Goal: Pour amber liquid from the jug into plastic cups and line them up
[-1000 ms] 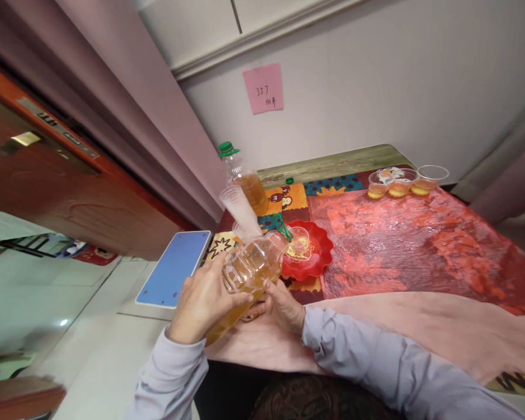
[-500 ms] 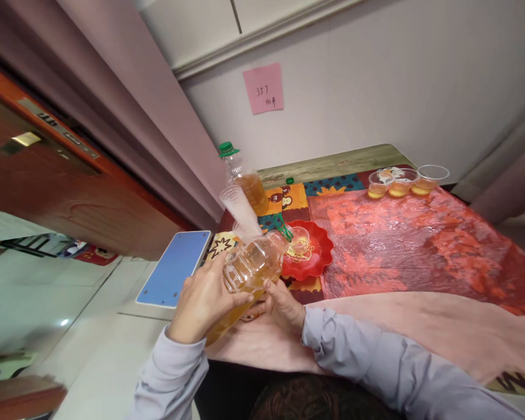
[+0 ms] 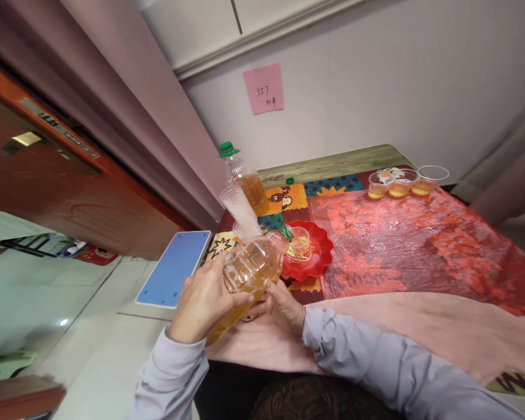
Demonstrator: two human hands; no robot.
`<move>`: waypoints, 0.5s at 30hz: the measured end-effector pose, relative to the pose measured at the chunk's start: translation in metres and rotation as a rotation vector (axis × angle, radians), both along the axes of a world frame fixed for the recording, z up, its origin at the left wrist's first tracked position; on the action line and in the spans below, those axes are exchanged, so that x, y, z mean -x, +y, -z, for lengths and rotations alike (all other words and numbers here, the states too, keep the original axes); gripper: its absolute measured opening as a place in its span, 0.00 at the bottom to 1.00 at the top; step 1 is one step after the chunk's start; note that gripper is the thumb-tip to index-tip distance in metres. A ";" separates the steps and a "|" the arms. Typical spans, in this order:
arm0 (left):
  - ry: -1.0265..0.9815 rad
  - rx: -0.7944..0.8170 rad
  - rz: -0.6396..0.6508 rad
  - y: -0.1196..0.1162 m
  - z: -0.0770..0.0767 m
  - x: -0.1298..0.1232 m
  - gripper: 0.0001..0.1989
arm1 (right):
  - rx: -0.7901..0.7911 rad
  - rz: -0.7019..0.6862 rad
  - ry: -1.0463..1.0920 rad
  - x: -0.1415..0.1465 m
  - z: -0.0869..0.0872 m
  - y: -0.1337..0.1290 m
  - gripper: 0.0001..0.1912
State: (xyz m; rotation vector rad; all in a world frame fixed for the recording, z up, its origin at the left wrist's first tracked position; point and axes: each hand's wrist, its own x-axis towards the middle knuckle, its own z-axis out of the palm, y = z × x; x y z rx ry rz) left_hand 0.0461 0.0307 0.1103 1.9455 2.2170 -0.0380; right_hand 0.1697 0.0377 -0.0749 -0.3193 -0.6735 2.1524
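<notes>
Both my hands are closed around a clear plastic bottle (image 3: 251, 265) of amber liquid, tilted with its mouth to the upper right. My left hand (image 3: 205, 300) wraps its near left side. My right hand (image 3: 282, 306) supports it from the right and below, some fingers hidden behind it. The bottle's mouth, with a green handle (image 3: 283, 226) by it, sits at a small clear plastic cup (image 3: 299, 240). That cup stands on a red scalloped plate (image 3: 322, 265). I cannot make out a stream of liquid.
A stack of clear cups (image 3: 240, 210) leans beside a second, green-capped bottle (image 3: 254, 191). A loose green cap (image 3: 290, 181) lies near the table's back. Three cups with some amber liquid, one the middle cup (image 3: 401, 185), stand far right. A blue stool (image 3: 175, 268) is at left.
</notes>
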 end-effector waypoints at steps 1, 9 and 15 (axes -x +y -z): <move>0.001 0.001 -0.001 0.000 0.000 0.000 0.46 | 0.002 0.001 -0.001 0.000 0.000 0.000 0.37; -0.004 -0.027 0.015 -0.001 0.000 0.001 0.46 | 0.003 -0.002 -0.005 0.000 0.000 0.000 0.38; 0.003 -0.008 -0.001 -0.001 -0.001 0.000 0.46 | 0.015 -0.003 -0.005 0.000 0.000 -0.001 0.39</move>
